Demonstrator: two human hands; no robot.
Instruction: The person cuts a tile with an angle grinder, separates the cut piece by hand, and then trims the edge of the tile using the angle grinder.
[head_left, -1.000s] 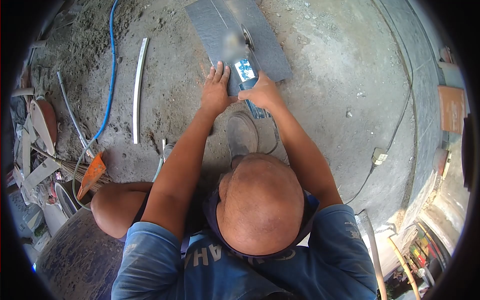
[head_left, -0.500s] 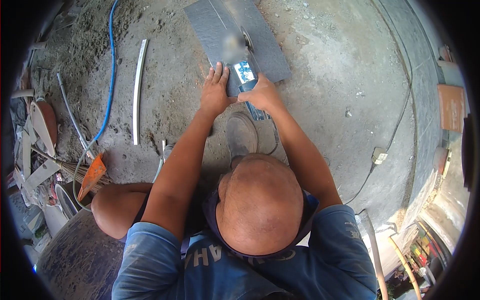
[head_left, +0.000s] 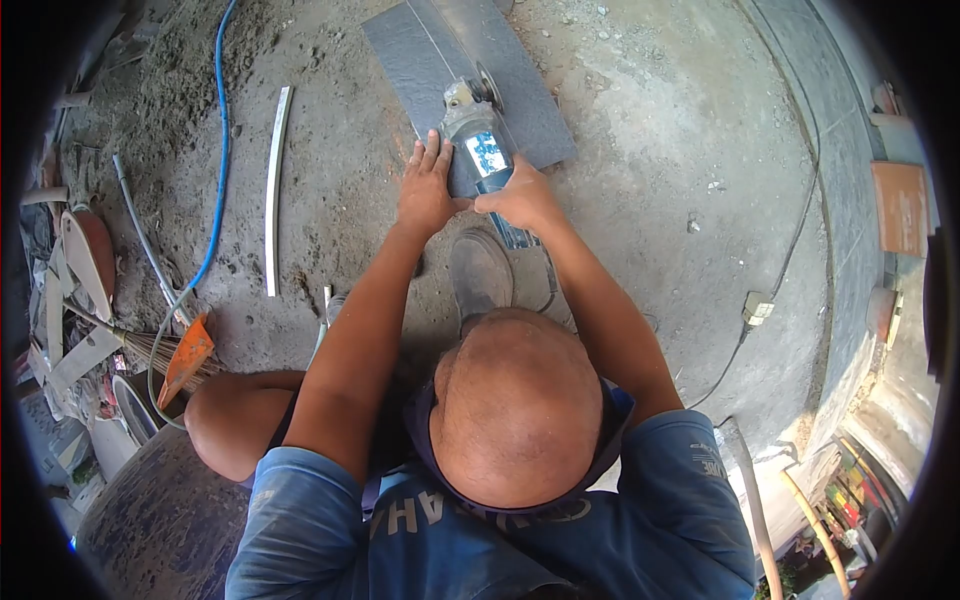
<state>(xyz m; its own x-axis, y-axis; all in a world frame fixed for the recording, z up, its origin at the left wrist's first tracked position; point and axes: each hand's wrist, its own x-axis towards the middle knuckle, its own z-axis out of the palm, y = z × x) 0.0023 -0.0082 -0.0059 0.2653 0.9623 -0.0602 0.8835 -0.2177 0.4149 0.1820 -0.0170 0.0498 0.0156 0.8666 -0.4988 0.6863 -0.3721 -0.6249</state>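
My right hand (head_left: 523, 196) is wrapped round the blue body of an angle grinder (head_left: 478, 145). The grinder's disc (head_left: 488, 88) stands on edge at the tile's surface; whether it bites into it I cannot tell. Under the tool a dark grey tile (head_left: 535, 120) lies at a slant on the ground, with a thin pale line (head_left: 432, 35) running along its far part. My left hand (head_left: 428, 190) rests with fingers stretched at the tile's near left edge, beside the grinder, its thumb close to my right thumb. A grey shoe (head_left: 480, 270) is just below the tile.
Left of the tile lie a white strip (head_left: 277, 195) and a blue hose (head_left: 222, 130). An orange dustpan-like piece (head_left: 187, 355) and a broom (head_left: 140, 340) are at the far left. On the right, a cable with a pale connector box (head_left: 757, 310) crosses the concrete floor (head_left: 690, 130).
The whole view has shifted slightly. The grinder's head, blurred before, now shows clearly. Both hands keep nearly the same places, and the grinder sits about where it was on the tile.
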